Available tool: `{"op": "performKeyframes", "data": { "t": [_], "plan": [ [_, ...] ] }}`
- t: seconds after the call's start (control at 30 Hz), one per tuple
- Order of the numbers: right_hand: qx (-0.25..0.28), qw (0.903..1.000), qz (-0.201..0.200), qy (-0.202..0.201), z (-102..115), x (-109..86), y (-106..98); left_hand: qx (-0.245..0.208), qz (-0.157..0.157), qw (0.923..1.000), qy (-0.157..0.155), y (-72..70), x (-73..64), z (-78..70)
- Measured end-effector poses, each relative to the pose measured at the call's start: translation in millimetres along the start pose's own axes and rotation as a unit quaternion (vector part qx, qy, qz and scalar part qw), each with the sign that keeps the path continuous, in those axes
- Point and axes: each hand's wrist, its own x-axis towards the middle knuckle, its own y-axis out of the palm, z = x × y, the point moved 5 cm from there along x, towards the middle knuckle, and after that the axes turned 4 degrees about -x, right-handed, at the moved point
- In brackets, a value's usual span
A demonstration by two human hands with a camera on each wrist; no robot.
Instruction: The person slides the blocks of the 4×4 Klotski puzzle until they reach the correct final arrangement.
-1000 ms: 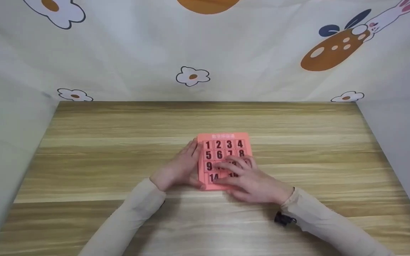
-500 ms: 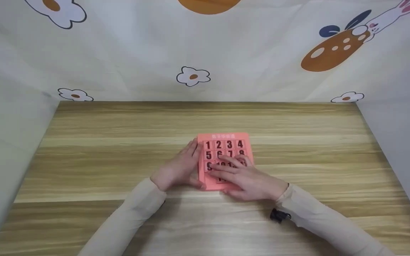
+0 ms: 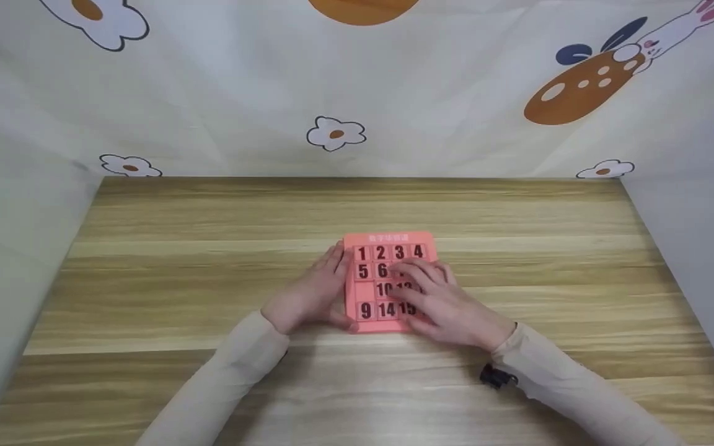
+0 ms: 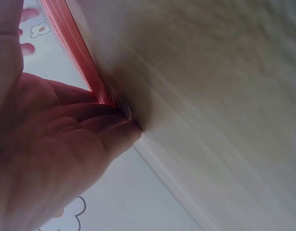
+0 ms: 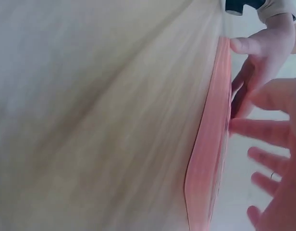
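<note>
A pink sliding number puzzle (image 3: 388,238) lies flat on the table. My left hand (image 3: 313,291) holds its left side, fingers along the edge and thumb at the near left corner. The left wrist view shows those fingertips against the pink side wall (image 4: 80,53). Over the puzzle's right part spreads my right hand (image 3: 450,310), fingers loosely bent, covering several tiles. In the right wrist view its index finger (image 5: 261,131) reaches the tile face, the others raised. The 9 tile (image 3: 365,310) sits at bottom left beside 14 (image 3: 386,310); the slot above 9 is vacant.
The wood-grain table (image 3: 208,210) surrounds the puzzle. A pale cloth (image 3: 239,93) printed with flowers and a rabbit hangs behind it, with pale side walls left and right. A small black device (image 3: 497,376) is at the right sleeve.
The 14 tile has slid right along the bottom row, then the 9 tile has come down into the left corner. My right hand shifted left, then back right. The left hand stays put.
</note>
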Motion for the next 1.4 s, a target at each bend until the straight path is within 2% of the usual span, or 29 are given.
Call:
{"op": "performKeyframes", "data": {
  "t": [0.17, 0.27, 0.4, 0.5, 0.6, 0.7, 0.83, 1.0, 1.1, 1.27, 1.4],
  "plan": [
    [-0.003, 0.999, 0.045, -0.004, 4, 6.1, 6, -0.005, -0.006, 0.9999, 0.008, -0.7, -1.7, 0.1],
    [-0.002, 0.9987, 0.049, -0.007, 5, 10.4, 7, -0.004, -0.006, 1.0, 0.007, -0.6, -2.1, 0.7],
    [-0.01, 0.9995, -0.005, 0.028, -4, 7.4, -1, -0.004, -0.006, 0.9999, 0.008, 0.1, -1.2, 0.2],
    [-0.02, 0.9964, -0.052, 0.063, -14, -0.5, -7, -0.004, -0.007, 0.9999, 0.011, 0.7, -0.6, -0.5],
    [-0.023, 0.9946, -0.071, 0.072, -18, -7.0, -8, -0.005, -0.005, 0.9999, 0.007, 1.2, -0.7, -0.5],
    [-0.01, 0.9967, -0.059, 0.055, -17, -9.7, -6, -0.01, -0.003, 0.9999, 0.002, 1.4, -1.3, 0.0],
    [0.0, 0.9994, -0.012, 0.031, -13, -10.1, 0, -0.014, -0.003, 0.9999, -0.003, 1.0, -1.8, 0.3],
    [0.001, 0.9993, 0.027, 0.026, -12, -11.5, 5, -0.01, -0.001, 0.9999, -0.004, 0.9, -0.8, 0.7],
    [0.017, 0.9997, 0.011, 0.009, -12, -13.2, 4, -0.014, -0.004, 0.9999, 0.001, 1.3, -0.1, 0.5],
    [0.066, 0.9964, -0.03, -0.043, -12, -19.3, -4, -0.025, -0.011, 0.9996, 0.007, 0.2, -0.2, -1.0],
    [0.089, 0.9934, -0.037, -0.063, -13, -23.2, -8, -0.021, -0.007, 0.9997, 0.003, -0.5, -0.3, -1.7]
  ]
}}
